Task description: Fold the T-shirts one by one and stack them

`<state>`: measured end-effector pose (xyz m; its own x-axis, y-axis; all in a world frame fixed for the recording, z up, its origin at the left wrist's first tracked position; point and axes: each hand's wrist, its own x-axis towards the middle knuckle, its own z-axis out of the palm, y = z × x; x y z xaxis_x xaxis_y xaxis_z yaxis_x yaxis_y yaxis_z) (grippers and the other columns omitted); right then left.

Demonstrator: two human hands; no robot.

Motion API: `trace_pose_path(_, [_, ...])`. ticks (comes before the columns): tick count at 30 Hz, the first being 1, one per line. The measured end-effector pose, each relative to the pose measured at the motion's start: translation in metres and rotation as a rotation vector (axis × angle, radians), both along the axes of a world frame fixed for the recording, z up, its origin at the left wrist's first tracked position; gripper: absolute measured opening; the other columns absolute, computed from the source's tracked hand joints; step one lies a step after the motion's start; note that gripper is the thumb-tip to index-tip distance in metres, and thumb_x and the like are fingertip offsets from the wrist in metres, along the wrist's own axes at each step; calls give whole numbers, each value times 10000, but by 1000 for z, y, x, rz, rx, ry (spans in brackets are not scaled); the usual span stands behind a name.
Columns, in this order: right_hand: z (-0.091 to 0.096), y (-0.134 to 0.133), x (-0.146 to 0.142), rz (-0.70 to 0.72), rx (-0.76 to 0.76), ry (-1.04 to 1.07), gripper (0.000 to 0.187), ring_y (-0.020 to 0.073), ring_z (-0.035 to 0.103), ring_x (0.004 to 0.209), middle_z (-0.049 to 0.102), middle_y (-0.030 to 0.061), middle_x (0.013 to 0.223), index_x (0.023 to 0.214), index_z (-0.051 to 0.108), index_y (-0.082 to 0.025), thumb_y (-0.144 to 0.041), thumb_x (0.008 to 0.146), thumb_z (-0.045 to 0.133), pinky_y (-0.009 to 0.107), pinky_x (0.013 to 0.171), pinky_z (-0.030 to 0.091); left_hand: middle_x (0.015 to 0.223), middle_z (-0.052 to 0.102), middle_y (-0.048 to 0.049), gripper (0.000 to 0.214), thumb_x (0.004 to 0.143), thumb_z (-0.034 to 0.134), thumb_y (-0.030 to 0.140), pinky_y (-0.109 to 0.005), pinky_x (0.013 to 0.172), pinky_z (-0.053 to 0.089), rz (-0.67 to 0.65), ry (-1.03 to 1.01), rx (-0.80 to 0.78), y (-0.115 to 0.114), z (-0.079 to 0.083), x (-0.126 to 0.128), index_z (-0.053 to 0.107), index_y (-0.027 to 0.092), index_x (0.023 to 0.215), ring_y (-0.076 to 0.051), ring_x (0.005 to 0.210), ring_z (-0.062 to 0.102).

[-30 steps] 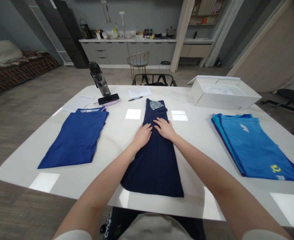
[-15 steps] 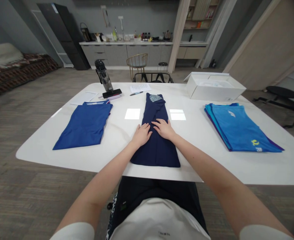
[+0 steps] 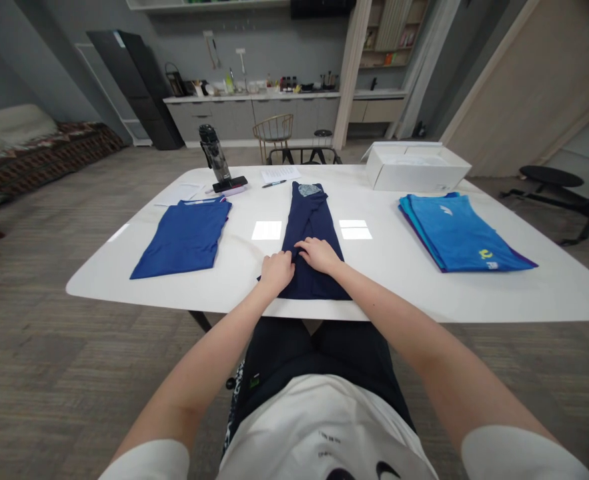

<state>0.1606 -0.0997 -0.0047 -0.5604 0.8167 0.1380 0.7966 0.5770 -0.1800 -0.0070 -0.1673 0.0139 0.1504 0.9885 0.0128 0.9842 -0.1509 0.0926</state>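
A navy shirt (image 3: 308, 283), folded into a long narrow strip, lies before me, with a grey-patterned patch at its far end. My left hand (image 3: 278, 270) is closed on the strip's left side, its fingers curled into the cloth. Beside it, my right hand (image 3: 318, 255) rests across the middle of the strip, its bent fingertips gathering the fabric near my left fingers. Both thumbs are mostly hidden. A small corner of navy cloth sticks out to the left, under my left wrist.
On the white table (image 3: 239, 267), a folded blue shirt (image 3: 184, 237) lies left and a stack of blue shirts (image 3: 467, 233) right. Farther back are a bottle (image 3: 215, 157), a black phone-like object (image 3: 230, 184), a pen (image 3: 274, 183), papers (image 3: 280, 174) and an open white box (image 3: 414, 175).
My hands lay flatter on the navy shirt before; now their fingers are curled into it. The left hand has turned inward at the left edge. The camera view has shifted too.
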Motion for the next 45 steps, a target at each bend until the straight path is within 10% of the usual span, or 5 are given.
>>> trace_pose_path(15, [2, -44, -10, 58, 73, -38, 277, 242, 614, 1074, 672, 86, 1161, 1167, 702, -247, -208, 1032, 463, 357, 875, 412, 1018, 767, -99, 244, 969, 547, 335, -359, 802, 532, 66, -39, 3, -55, 9, -5, 724, 238, 1106, -274, 940, 735])
trace_pose_path(22, [7, -44, 18, 57, 47, 83, 251, 232, 605, 1094, 672, 79, 1140, 1145, 690, -221, -172, 996, 494, 339, 910, 424, 1058, 749, -66, 178, 992, 554, 267, -364, 903, 486, -107, -190, 184, -70, 18, 11, 708, 220, 1067, -236, 995, 700])
trace_pose_path(33, [-7, -56, 58, 16, -16, 196, 266, 202, 612, 1055, 688, 54, 1105, 1075, 720, -216, -112, 953, 509, 300, 932, 462, 1063, 731, -103, 202, 999, 582, 284, -405, 915, 472, -255, -171, 134, -71, -2, 59, 707, 173, 1114, -267, 1040, 679])
trace_pose_path(45, [-21, -51, 58, 30, -50, 392, 290, 198, 679, 961, 738, 53, 1014, 916, 786, -188, -42, 880, 538, 316, 924, 513, 1066, 762, -58, 274, 1018, 513, 287, -320, 917, 532, -414, -577, 2, -54, -10, 35, 766, 210, 1091, -210, 971, 709])
